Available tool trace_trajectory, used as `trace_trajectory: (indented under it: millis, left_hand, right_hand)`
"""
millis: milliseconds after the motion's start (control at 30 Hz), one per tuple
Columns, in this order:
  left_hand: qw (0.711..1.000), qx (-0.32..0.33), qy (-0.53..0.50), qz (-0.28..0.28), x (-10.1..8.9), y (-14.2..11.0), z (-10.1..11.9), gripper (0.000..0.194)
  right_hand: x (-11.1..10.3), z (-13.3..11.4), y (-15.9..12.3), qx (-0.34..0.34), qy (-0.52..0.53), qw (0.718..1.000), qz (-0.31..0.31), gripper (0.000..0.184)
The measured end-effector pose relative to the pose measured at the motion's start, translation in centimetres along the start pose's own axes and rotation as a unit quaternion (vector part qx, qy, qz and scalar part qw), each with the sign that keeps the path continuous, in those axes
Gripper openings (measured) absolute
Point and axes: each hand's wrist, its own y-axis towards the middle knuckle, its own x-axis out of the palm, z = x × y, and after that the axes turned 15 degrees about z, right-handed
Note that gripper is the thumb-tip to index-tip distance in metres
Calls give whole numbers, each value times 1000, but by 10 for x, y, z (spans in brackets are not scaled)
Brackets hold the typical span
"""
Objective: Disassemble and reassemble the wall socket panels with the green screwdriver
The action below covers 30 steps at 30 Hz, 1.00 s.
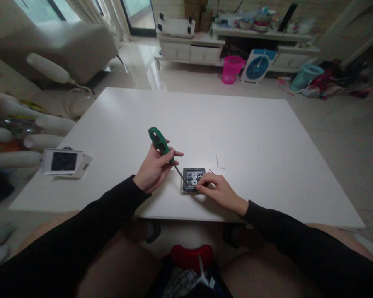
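Left grip (158, 166) closed round screwdriver (158, 140), angled down to panel (194, 179) between both grips. Right grip (219, 191) at panel's edge; cannot tell if pinching. Advisable: screwdriver steady, panel braced flat.

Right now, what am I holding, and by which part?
Your left hand holds the green-handled screwdriver near where handle meets shaft. Your right hand is at the square fitting, its grip unclear.
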Motion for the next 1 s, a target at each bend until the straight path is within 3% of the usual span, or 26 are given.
trace_trajectory:
  millis: [167, 367, 633, 1000]
  left_hand:
    - [1000, 11, -8, -11, 1, -3, -1, 51]
    - [999, 38, -17, 13, -3, 2, 4, 51]
    - [997, 32, -34, 58, -7, 7, 7, 55]
    - [997, 33, -39, 63, -6, 7, 6, 51]
  right_hand:
    - [0, 1, 0, -4, 3, 1000, -1, 17]
    - [1, 3, 1, 0, 10, 999, 45, 17]
    - [-1, 4, 5, 79, 83, 987, 111, 23]
    - [0, 3, 5, 82, 104, 985, 107, 26]
